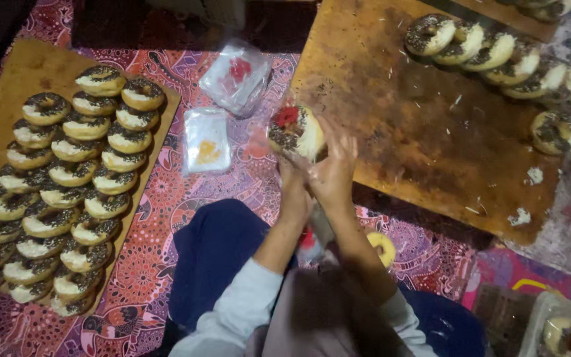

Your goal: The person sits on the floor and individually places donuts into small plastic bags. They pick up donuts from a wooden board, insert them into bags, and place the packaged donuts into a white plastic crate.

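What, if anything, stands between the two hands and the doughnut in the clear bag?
Nothing visible does. The left hand and right hand are both at the doughnut, with only its thin clear bag around it; exact finger contact is blurred.

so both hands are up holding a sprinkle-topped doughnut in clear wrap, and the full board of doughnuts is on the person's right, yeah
Not quite. The head view shows the full board of doughnuts on the person's left, not right. The left hand and right hand do hold the sprinkle-topped doughnut in clear wrap.
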